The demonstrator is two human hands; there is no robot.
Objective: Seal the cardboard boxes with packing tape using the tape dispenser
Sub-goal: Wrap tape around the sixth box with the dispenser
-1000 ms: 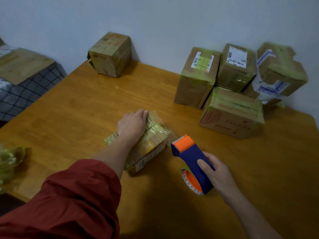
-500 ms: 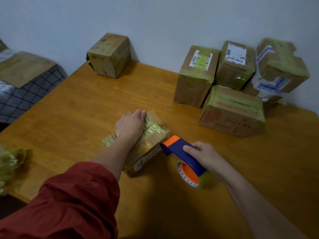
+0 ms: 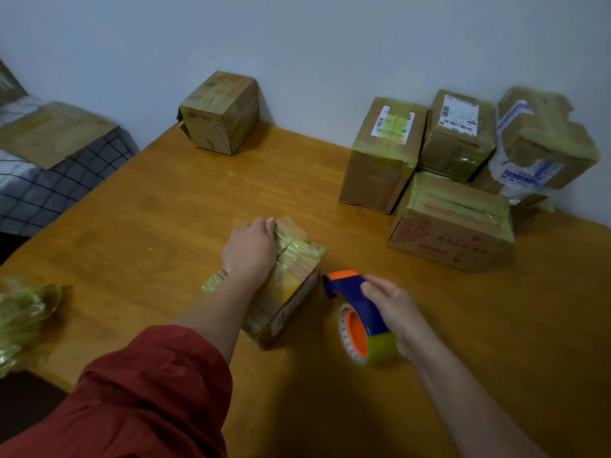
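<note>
A small flat cardboard box [image 3: 291,285], heavily wrapped in yellowish tape, lies in the middle of the wooden table [image 3: 165,209]. My left hand [image 3: 249,249] presses down on its top, fingers over the far edge. My right hand [image 3: 393,312] grips the blue and orange tape dispenser [image 3: 357,305] just right of the box. The dispenser's orange front end sits close to the box's right edge, and its tape roll rests near the table.
Several taped boxes [image 3: 449,223] are stacked at the back right against the wall. One more box [image 3: 220,112] stands at the back left corner. Crumpled tape [image 3: 23,319] lies at the table's left edge. A flattened carton [image 3: 49,133] rests on checked fabric beyond.
My right hand tipped the dispenser from upright to a low forward lean and brought its orange end toward the box's right edge. My left hand stayed on the box.
</note>
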